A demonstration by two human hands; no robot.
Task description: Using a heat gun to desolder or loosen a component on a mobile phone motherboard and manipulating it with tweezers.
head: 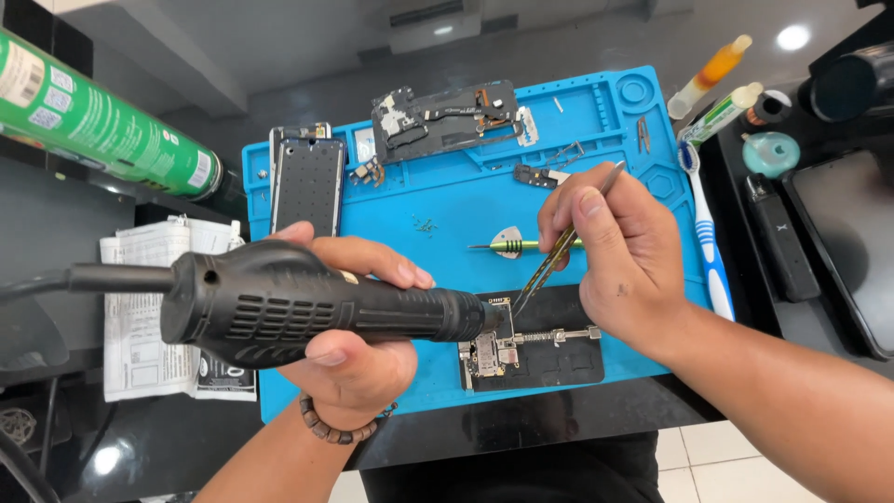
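From the head camera, the left hand [349, 349] is wrapped tightly around the black handle of a hot-air gun [317, 303], fingers curled over the top and thumb beneath, with the nozzle aimed down at a small circuit board [492, 352]. That board sits clamped in a metal holder [559, 335] on a dark pad at the near edge of the blue work mat [447, 200]. The right hand [619, 265] pinches a pair of tweezers [559, 247] between thumb and fingers, closed on them like a pen; the tips slant down to just beside the nozzle, at the upper edge of the board, though whether they touch a part there is too small to tell. Judging by this, the step in hand is heating a component on the board while the tweezers wait to work it, and the next move calls for a steady nozzle and a light, exact nip with the tips. Farther back on the mat lie a dark phone frame [307, 186], a stripped inner frame [447, 116] and a green-handled screwdriver [521, 246] just beyond the right fingers. Off the mat's right edge rests a blue and white toothbrush [708, 237], and a green spray can [102, 121] lies at the left.
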